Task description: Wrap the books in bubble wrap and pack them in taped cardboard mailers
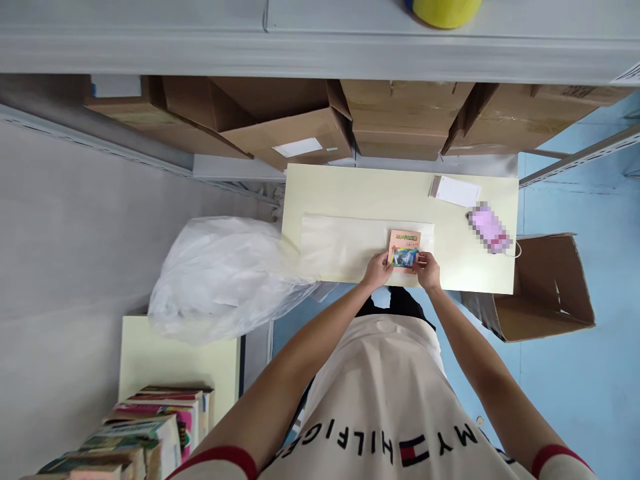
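Observation:
A small, thin book (405, 236) with a salmon-pink cover and a colourful picture lies face up near the table's front edge. My left hand (379, 271) grips its left side, fingers closed at the edge. On the opposite side, my right hand (429, 271) pinches the lower right edge of the book. Under the book, a flat white plastic bag or sheet (345, 243) spreads across the pale table (360, 187). Which of these it is, I cannot tell.
A stack of white cards or labels (457, 191) and a blurred purple phone-like thing (487, 229) lie at the table's right. Open cardboard box (545, 300) stands right. A bundle of clear plastic (215, 280) bulges left. Books (160, 433) are piled lower left. Boxes (400, 113) line the shelf.

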The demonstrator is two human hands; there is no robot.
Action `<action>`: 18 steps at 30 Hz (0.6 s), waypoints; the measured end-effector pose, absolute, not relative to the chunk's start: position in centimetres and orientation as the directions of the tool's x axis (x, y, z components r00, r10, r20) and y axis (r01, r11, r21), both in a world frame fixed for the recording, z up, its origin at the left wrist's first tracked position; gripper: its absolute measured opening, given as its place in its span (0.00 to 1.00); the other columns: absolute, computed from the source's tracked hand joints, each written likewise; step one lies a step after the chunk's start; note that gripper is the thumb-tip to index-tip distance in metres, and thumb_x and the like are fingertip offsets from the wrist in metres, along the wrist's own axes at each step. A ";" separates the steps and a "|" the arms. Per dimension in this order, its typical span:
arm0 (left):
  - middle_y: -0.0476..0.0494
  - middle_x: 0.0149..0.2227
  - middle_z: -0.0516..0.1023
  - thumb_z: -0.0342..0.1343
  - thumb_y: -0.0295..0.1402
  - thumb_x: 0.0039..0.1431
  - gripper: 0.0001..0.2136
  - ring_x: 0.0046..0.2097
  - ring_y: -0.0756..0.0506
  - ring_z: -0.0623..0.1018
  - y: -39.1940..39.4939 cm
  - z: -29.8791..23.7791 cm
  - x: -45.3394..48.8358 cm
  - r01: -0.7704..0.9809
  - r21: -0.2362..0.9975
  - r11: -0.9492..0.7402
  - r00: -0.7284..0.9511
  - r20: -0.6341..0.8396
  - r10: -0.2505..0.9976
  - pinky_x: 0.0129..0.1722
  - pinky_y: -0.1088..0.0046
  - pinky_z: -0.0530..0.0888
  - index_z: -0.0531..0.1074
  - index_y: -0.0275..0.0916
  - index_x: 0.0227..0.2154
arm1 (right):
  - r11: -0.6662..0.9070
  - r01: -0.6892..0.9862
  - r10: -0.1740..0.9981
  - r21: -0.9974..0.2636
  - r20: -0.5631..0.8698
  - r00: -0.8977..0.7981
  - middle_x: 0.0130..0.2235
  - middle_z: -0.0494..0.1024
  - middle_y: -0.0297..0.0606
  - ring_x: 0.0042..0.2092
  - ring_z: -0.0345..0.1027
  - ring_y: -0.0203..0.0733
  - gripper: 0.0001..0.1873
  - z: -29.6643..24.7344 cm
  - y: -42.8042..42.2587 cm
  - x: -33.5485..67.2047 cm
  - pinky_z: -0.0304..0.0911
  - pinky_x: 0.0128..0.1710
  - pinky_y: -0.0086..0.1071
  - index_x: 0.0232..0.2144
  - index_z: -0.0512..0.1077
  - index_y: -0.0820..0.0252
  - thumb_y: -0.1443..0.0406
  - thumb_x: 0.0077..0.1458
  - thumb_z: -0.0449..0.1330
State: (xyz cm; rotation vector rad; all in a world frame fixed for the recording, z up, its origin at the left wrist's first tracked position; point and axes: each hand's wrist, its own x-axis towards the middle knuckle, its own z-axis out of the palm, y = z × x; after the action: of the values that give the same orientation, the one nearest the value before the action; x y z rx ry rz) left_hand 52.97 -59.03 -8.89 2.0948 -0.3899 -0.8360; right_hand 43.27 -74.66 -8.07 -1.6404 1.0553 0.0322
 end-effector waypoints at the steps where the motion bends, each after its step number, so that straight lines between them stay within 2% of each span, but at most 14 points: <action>1: 0.42 0.43 0.77 0.58 0.24 0.53 0.20 0.42 0.44 0.78 -59.1 -8.8 53.0 -0.014 0.784 -0.621 0.723 -0.421 -0.547 0.48 0.65 0.76 0.73 0.39 0.50 | 0.019 -0.647 -0.610 -0.762 -0.521 0.597 0.37 0.79 0.38 0.33 0.73 0.42 0.13 -8.2 -74.6 43.4 0.71 0.34 0.37 0.38 0.67 0.55 0.63 0.47 0.57; 5: 0.36 0.48 0.74 0.58 0.26 0.53 0.23 0.52 0.38 0.74 -59.2 -8.3 52.6 -0.121 0.730 -0.673 0.713 -0.407 -0.570 0.56 0.57 0.71 0.70 0.37 0.54 | -0.140 -0.670 -0.651 -0.729 -0.442 0.617 0.40 0.76 0.43 0.36 0.72 0.44 0.15 -8.8 -74.2 43.4 0.70 0.39 0.41 0.41 0.70 0.58 0.63 0.49 0.56; 8: 0.33 0.53 0.71 0.58 0.26 0.53 0.28 0.57 0.36 0.70 -59.3 -7.7 52.3 -0.196 0.713 -0.674 0.715 -0.366 -0.596 0.58 0.55 0.69 0.64 0.37 0.60 | -0.309 -0.671 -0.688 -0.674 -0.329 0.647 0.44 0.73 0.47 0.45 0.69 0.50 0.19 -9.1 -74.3 42.7 0.67 0.48 0.46 0.45 0.70 0.59 0.63 0.49 0.57; 11: 0.33 0.56 0.68 0.57 0.27 0.55 0.29 0.58 0.36 0.68 -59.3 -7.1 52.3 -0.291 0.723 -0.627 0.680 -0.305 -0.667 0.58 0.55 0.68 0.62 0.39 0.61 | -0.423 -0.668 -0.702 -0.613 -0.244 0.669 0.51 0.68 0.50 0.54 0.63 0.56 0.27 -9.2 -74.7 41.4 0.61 0.55 0.52 0.53 0.66 0.58 0.63 0.48 0.59; 14: 0.34 0.56 0.68 0.56 0.26 0.55 0.24 0.58 0.36 0.68 -59.3 -6.8 52.4 -0.349 0.709 -0.613 0.617 -0.318 -0.720 0.59 0.56 0.68 0.67 0.39 0.57 | -0.441 -0.698 -0.721 -0.564 -0.241 0.650 0.58 0.62 0.54 0.60 0.57 0.61 0.36 -9.3 -74.9 40.5 0.54 0.58 0.58 0.59 0.59 0.59 0.62 0.47 0.60; 18: 0.31 0.56 0.67 0.57 0.27 0.55 0.21 0.57 0.35 0.68 -59.5 -6.8 52.7 -0.400 0.645 -0.651 0.570 -0.381 -0.728 0.56 0.56 0.70 0.69 0.36 0.53 | -0.395 -0.713 -0.703 -0.579 -0.309 0.640 0.61 0.58 0.59 0.64 0.51 0.64 0.44 -9.5 -74.9 40.8 0.50 0.61 0.58 0.62 0.52 0.63 0.62 0.44 0.63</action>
State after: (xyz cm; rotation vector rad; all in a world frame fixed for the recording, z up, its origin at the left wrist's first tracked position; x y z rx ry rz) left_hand 52.74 -59.50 -6.82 2.3079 -0.9030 -0.8798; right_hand 40.79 -74.85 -9.47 -2.1629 1.0985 0.0188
